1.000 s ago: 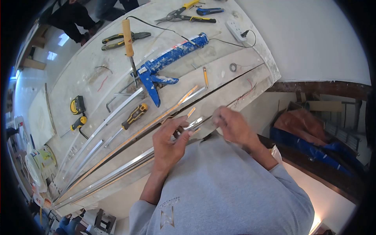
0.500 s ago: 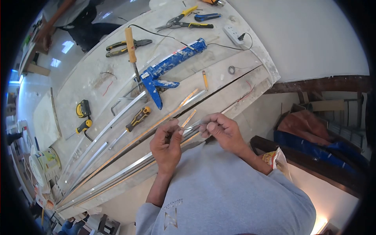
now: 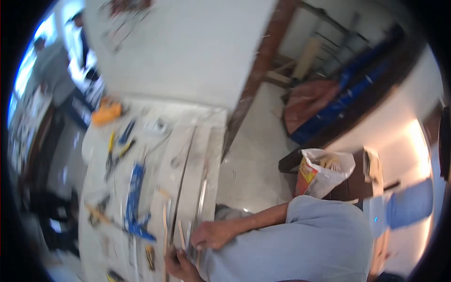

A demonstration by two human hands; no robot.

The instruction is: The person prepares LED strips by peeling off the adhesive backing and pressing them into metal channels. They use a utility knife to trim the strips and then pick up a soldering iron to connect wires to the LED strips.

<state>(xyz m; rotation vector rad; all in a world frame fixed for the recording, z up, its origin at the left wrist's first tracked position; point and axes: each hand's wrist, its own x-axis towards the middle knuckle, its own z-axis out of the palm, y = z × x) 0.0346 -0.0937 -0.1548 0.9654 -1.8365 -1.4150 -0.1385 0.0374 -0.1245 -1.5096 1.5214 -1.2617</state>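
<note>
The view is smeared by motion. My left hand (image 3: 181,265) is low in the view with its fingers curled and thumb pressed in. Close to its right, my right hand (image 3: 211,236) is closed over the bench edge, fingers pinched. What either hand holds is too blurred to make out. A thin pale orange strip (image 3: 181,232) lies just beyond the hands, beside long metal strips (image 3: 202,197) on the workbench (image 3: 211,141). A blue caulking gun (image 3: 135,192) rests farther left, with a yellow-black screwdriver (image 3: 149,257) below it.
Yellow-handled snips (image 3: 112,152), a blue utility knife (image 3: 127,132), a white power strip (image 3: 156,127) and an orange tool (image 3: 107,113) lie toward the far end. A wooden-handled tool (image 3: 97,215) is at left. A filled bag (image 3: 326,174) and water jug (image 3: 409,204) stand right.
My head has turned right, so the bench has swung to the left and the bag and jug show. My hands now appear lower and closer together, both still closed.
</note>
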